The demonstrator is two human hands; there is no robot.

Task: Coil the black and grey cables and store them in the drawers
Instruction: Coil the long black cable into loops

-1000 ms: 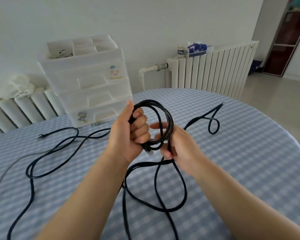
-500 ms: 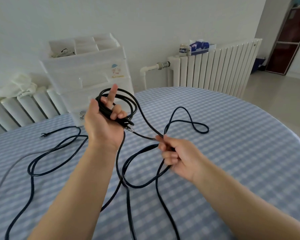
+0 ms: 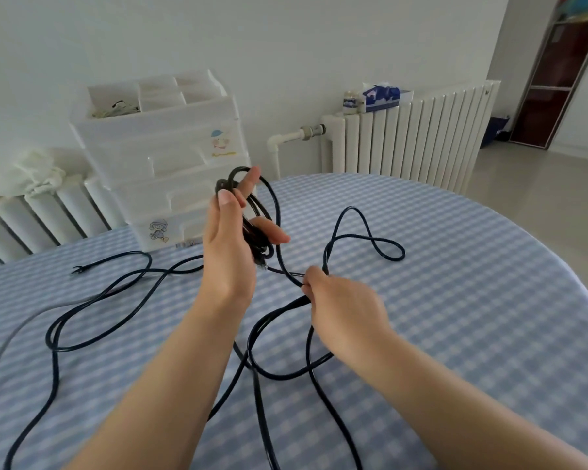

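Note:
A long black cable (image 3: 353, 237) sprawls in loops over the checked tablecloth. Part of it is wound into a small coil (image 3: 257, 228) held up in my left hand (image 3: 230, 245). The index finger points up through the coil, the thumb is straight, and the lower fingers hook under it. My right hand (image 3: 343, 310) pinches the loose run of the same cable just below and right of the coil. A grey cable (image 3: 12, 337) lies at the far left. The white plastic drawer unit (image 3: 157, 157) stands behind my left hand, its drawers closed.
The round table (image 3: 472, 283) has its edge curving along the right. Radiators stand behind it at left (image 3: 31, 218) and right (image 3: 414, 137), the right one with a tissue box (image 3: 381, 96) on top. The black cable's frayed end (image 3: 78, 269) lies left of the drawers.
My hands were together at the coil and have parted. The right hand slid down the cable. The left hand shifted right and loosened its fingers around the coil.

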